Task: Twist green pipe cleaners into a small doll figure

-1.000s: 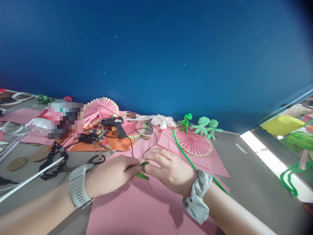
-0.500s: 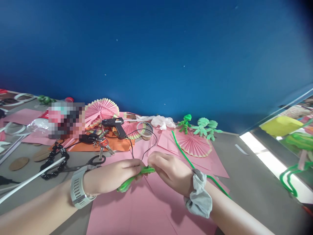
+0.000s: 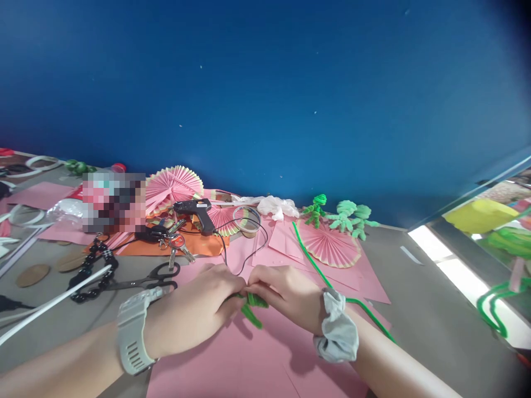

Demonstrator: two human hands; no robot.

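Note:
My left hand [image 3: 194, 312], with a grey watch on the wrist, and my right hand [image 3: 286, 293], with a grey scrunchie on the wrist, meet over a pink paper sheet [image 3: 232, 365]. Both pinch a small green pipe cleaner piece [image 3: 252, 309] between their fingertips; its loose end pokes down toward the sheet. A long green pipe cleaner [image 3: 315, 265] lies on the paper just right of my right hand.
A black glue gun [image 3: 194, 210] with its cord, keys [image 3: 174, 243], scissors [image 3: 145, 279], black beads [image 3: 89, 271] and a white rod [image 3: 50, 304] lie left of my hands. Pink folded fans [image 3: 329, 243] and green pipe cleaner figures [image 3: 344, 215] stand by the blue wall.
My hands have drawn closer together and turned the green piece; its free end, which stuck out left under my left hand, now points down between the hands.

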